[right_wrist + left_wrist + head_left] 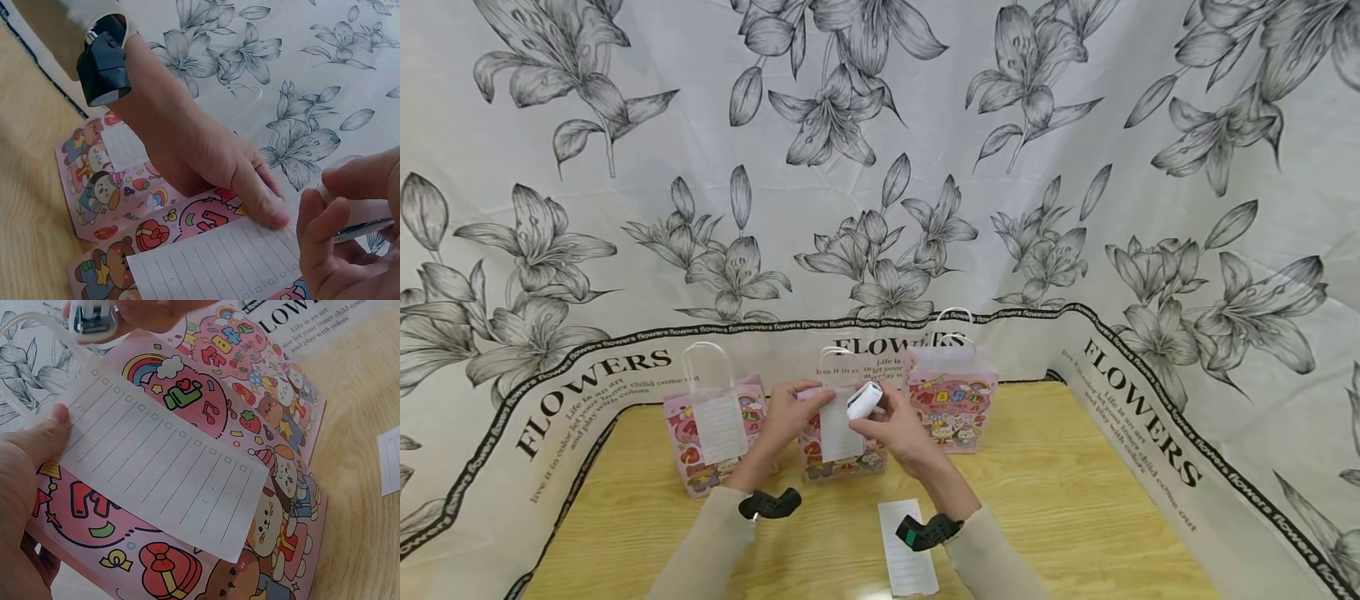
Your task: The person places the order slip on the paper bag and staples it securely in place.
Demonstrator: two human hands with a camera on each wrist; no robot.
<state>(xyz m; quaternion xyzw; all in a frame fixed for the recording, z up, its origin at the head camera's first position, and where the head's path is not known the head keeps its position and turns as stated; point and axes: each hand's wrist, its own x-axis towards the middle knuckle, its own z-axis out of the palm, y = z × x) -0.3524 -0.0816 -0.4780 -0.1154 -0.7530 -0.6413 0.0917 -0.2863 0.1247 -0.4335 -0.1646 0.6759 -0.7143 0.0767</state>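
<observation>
3 pink bags (953,417) stand on the surface (1060,500). The left hand (792,412) pinches a lined paper (841,437) against the middle bag (847,472) at its top; the right hand (901,427) grips a white stapler (864,402) nearby.

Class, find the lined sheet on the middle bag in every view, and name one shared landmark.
Head: lined sheet just left of centre, below mid-height, against the middle bag.
Left wrist: across the middle, slanting.
Right wrist: bottom centre, cut by the lower edge.
Shared landmark: the left hand, thumb at the sheet's edge.
</observation>
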